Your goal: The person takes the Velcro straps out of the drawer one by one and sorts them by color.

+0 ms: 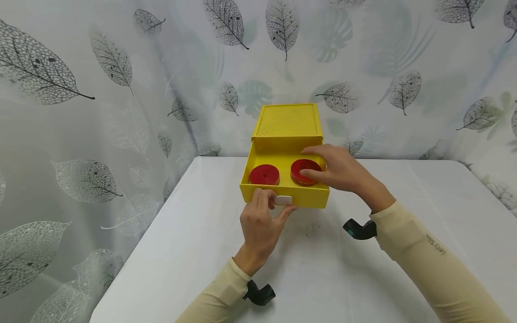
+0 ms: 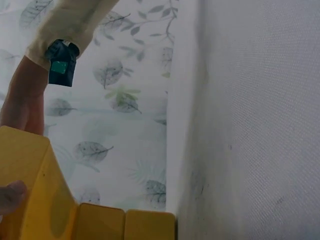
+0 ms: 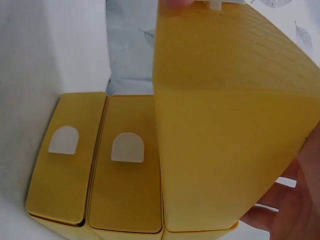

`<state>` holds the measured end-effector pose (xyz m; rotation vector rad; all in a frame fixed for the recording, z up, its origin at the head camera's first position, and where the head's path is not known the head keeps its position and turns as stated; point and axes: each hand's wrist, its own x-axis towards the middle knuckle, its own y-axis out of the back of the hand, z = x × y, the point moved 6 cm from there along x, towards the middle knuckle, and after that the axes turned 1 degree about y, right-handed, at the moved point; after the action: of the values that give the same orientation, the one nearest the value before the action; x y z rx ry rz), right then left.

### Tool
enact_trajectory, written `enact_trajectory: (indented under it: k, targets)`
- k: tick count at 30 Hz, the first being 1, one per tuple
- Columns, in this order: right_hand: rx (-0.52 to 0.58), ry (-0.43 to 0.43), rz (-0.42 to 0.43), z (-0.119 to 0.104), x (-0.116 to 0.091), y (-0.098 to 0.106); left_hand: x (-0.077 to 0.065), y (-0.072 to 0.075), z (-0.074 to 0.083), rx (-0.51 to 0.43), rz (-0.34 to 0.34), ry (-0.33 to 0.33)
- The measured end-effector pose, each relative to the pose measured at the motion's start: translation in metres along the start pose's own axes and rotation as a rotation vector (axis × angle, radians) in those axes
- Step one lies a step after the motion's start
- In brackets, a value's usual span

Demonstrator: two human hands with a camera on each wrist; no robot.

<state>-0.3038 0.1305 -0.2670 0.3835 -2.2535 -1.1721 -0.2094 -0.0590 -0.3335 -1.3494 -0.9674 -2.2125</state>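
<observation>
A yellow drawer (image 1: 285, 194) stands pulled out toward me from a yellow box (image 1: 288, 121). My left hand (image 1: 260, 220) grips the drawer's front beside its white tab (image 1: 283, 200), fingers over the face and thumb at the lower edge. Inside lie two flat red rolls, one on the left (image 1: 264, 174) and one on the right (image 1: 298, 168). Over the right roll is my right hand (image 1: 339, 168), its thumb across the roll and its index finger spread past the far rim. In the right wrist view the drawer wall (image 3: 210, 155) hides most of that hand.
Below the pulled-out drawer are two closed yellow drawers, one in the middle (image 3: 127, 195) and one at the bottom (image 3: 60, 185), each with a white tab. The box stands on a white table (image 1: 202, 215), before a leaf-patterned curtain (image 1: 194, 67).
</observation>
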Motion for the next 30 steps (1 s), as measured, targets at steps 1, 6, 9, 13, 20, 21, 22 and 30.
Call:
enact_trajectory:
  k: [1,6,9,13,20,21,22,30]
  targets:
    - [0.011,-0.005,-0.005,0.000,0.000,-0.001,0.000,0.000,0.000,0.021,0.008,-0.005]
    - [0.034,-0.020,-0.022,-0.001,0.002,-0.004,0.002,-0.001,0.001,0.099,0.028,-0.022]
    - [0.030,-0.021,-0.044,-0.001,0.004,-0.006,0.002,-0.002,0.000,0.124,0.024,-0.030]
    - [0.000,-0.025,-0.100,-0.002,0.008,-0.007,0.003,-0.002,0.000,0.138,0.024,-0.050]
    - [-0.047,-0.018,-0.190,-0.006,0.014,-0.006,0.002,0.000,0.000,0.115,0.027,-0.084]
    - [-0.048,-0.017,-0.201,-0.006,0.015,-0.006,0.002,0.000,0.000,0.107,0.024,-0.085]
    - [-0.052,-0.017,-0.212,-0.006,0.016,-0.006,0.002,0.000,-0.001,0.099,0.019,-0.084]
    - [-0.068,-0.049,-0.261,-0.006,0.019,-0.008,0.000,-0.002,0.000,0.062,-0.022,-0.093]
